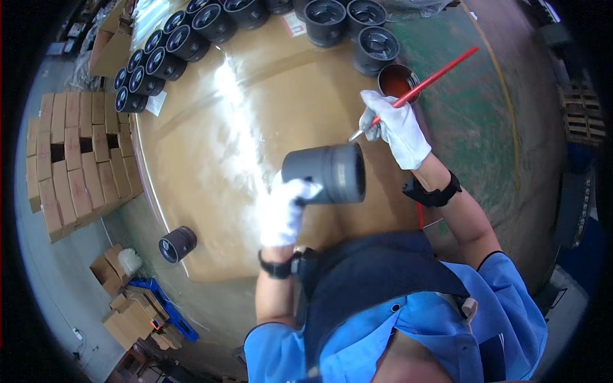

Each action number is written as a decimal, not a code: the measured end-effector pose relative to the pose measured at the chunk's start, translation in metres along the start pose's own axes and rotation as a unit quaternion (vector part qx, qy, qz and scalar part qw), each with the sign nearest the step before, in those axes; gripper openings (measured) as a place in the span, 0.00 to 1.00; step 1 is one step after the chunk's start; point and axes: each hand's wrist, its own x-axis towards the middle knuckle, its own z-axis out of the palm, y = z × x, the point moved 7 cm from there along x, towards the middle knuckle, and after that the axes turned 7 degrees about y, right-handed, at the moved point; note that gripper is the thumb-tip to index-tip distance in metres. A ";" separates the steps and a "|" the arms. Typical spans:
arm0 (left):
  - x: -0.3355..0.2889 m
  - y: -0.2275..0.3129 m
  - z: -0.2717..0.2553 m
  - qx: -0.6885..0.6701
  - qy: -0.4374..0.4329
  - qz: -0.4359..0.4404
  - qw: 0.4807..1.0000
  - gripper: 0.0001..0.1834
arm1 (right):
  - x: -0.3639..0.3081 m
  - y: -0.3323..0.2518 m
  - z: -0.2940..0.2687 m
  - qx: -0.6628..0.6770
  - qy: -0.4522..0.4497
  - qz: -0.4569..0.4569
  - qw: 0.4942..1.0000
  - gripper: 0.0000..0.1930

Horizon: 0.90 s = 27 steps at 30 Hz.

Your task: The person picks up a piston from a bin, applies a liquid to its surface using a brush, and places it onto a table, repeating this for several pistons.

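Observation:
Both my hands wear white gloves. My left hand (pixel 284 207) grips a dark grey cylindrical fitting (pixel 316 173) from its near left side, holding it on its side over the tabletop. My right hand (pixel 397 127) is closed round a long red-handled paintbrush (pixel 440 75). The brush's pale tip points down and left, close to the upper right rim of the fitting; whether they touch I cannot tell. Just beyond my right hand stands an open can (pixel 397 84) with reddish-brown contents, partly hidden by the glove and handle.
Rows of similar dark fittings (pixel 185 43) line the far edge of the brown tabletop (pixel 211 147). One more fitting (pixel 177 244) stands at the near left edge. Left of the table are stacked cardboard boxes (pixel 80 153) and a blue pallet (pixel 167 309). Green floor (pixel 466 121) lies to the right.

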 end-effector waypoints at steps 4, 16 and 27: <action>-0.005 0.003 0.017 0.344 0.054 0.103 0.932 0.11 | -0.019 0.009 0.001 -0.159 0.016 -0.109 0.981 0.28; 0.082 0.032 0.054 0.405 0.027 0.212 0.889 0.14 | -0.077 0.060 0.009 -0.484 -0.012 -0.516 0.706 0.21; 0.182 0.063 0.153 0.738 0.037 0.520 0.428 0.06 | -0.041 0.037 -0.027 -0.361 -0.014 -0.296 0.884 0.11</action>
